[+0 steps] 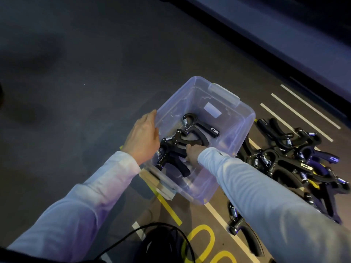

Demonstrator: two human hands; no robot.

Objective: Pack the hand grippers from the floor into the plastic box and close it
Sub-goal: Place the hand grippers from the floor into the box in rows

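We had our left hand laid open on the box rim at mid-frame, holding nothing, while our right hand reached inside among three grippers; whether its fingers gripped one we couldn't tell. The pile lay on the floor at right; we judged them stiff, springy and tangle-prone, best taken by the handles.

One clear plastic box sits mid-frame, with three black hand grippers inside it. A tangled pile of grippers lies at right, too overlapped to count exactly. One more lone gripper lies at lower right. Two hands show.
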